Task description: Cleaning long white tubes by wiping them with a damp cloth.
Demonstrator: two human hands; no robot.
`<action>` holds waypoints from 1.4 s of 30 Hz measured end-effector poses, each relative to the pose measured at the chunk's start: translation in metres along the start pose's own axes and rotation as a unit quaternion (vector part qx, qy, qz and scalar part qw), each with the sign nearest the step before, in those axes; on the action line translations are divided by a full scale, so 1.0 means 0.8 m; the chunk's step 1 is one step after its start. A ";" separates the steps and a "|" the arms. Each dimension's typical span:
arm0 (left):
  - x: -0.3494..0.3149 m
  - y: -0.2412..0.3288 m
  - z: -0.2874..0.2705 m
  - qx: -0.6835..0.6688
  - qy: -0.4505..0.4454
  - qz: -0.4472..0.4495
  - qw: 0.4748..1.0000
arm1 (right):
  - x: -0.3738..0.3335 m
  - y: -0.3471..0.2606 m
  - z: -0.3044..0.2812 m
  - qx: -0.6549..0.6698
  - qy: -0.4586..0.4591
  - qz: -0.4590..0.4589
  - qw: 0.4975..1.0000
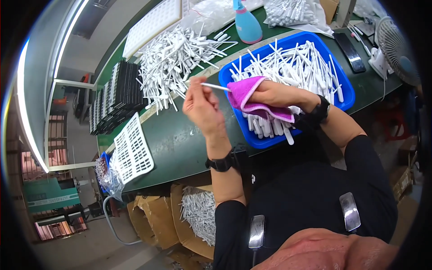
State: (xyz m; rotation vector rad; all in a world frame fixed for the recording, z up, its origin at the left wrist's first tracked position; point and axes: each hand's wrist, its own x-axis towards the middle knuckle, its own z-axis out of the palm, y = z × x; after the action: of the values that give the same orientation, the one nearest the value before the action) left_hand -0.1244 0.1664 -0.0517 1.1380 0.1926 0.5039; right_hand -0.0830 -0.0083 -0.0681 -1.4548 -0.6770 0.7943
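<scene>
Between the fingertips of my left hand (202, 105) is one end of a thin white plastic stick (217, 86). The stick runs right into a folded purple cloth (243, 93), which hides its other end. My right hand (276, 93) is closed around the cloth, above the near left part of a blue tray (348, 85). Many white plastic sticks (292, 63) with thicker, handle-like ends lie heaped in the tray. Beyond my left hand, a loose pile of similar white sticks (164, 58) is spread over the green table (189, 139).
Stacked black trays (121, 85) and a white slotted plate (133, 150) are at the left. A blue spray bottle (247, 24) stands behind the tray. A phone (350, 51) and a small fan (396, 45) sit to the right. Below the table is a cardboard box (180, 220) of sticks.
</scene>
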 end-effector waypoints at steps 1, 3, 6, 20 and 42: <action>0.003 -0.001 0.000 -0.005 0.044 0.016 0.999 | -0.001 0.005 -0.001 -0.029 0.015 -0.033 0.999; 0.000 -0.003 0.008 -0.016 0.063 0.029 0.997 | 0.001 0.011 0.001 -0.084 0.036 -0.102 0.991; -0.004 -0.006 0.013 -0.029 0.114 0.063 0.991 | 0.000 0.016 0.002 -0.239 0.153 -0.212 0.935; 0.033 -0.052 0.046 0.224 -0.223 -0.143 0.938 | -0.034 -0.005 -0.074 0.287 0.331 -0.240 0.866; 0.043 -0.045 -0.134 0.125 -0.057 -0.166 0.977 | -0.005 0.005 -0.044 0.262 0.287 -0.122 0.913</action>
State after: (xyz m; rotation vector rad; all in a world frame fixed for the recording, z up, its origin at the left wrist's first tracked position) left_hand -0.1270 0.2588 -0.1254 1.3436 0.3470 0.1178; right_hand -0.0573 -0.0324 -0.0724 -1.0034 -0.1608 0.2826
